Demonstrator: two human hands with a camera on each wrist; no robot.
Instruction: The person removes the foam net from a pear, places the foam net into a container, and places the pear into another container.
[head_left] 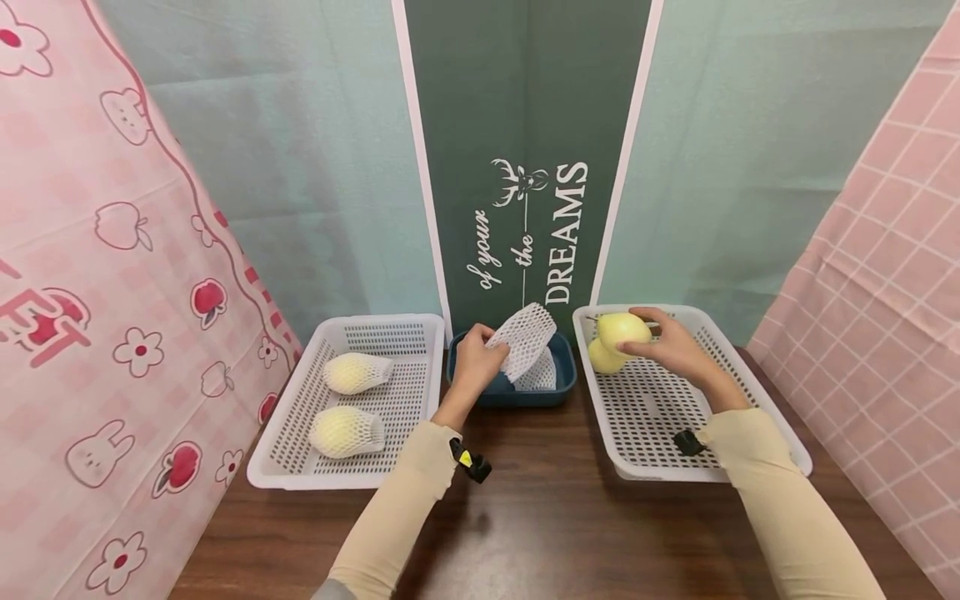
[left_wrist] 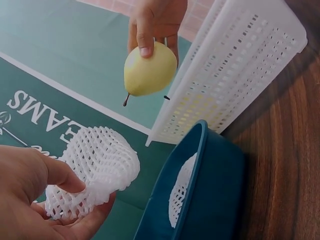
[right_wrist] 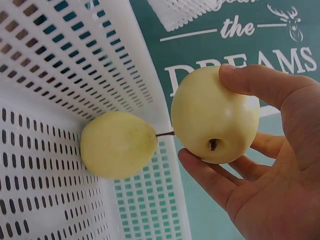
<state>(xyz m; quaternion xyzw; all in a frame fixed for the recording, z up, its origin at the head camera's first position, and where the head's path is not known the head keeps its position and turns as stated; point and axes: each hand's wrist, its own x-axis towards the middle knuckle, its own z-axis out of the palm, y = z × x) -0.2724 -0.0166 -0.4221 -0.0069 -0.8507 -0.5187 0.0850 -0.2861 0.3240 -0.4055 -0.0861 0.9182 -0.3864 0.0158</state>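
Note:
My left hand [head_left: 480,362] pinches a white foam net sleeve [head_left: 523,337] above the blue bin [head_left: 517,400]. In the left wrist view, the thumb presses on the mesh of that sleeve [left_wrist: 97,165]. A yellow pear [head_left: 624,331] is gripped between the thumb and fingers of my right hand [head_left: 667,342], over the left rim of the right basket. Its stem points left, toward the sleeve. Below it, a second pear [right_wrist: 119,145] lies inside the white basket [right_wrist: 50,95]. Another foam net [head_left: 538,375] rests in the blue bin.
On the left stands a white basket [head_left: 270,450] holding two net-covered pears [head_left: 356,373]. The right basket [head_left: 780,454] stands beside the blue bin. All three containers sit on a brown wooden table [head_left: 555,508], with a green printed cloth [head_left: 525,100] hanging behind.

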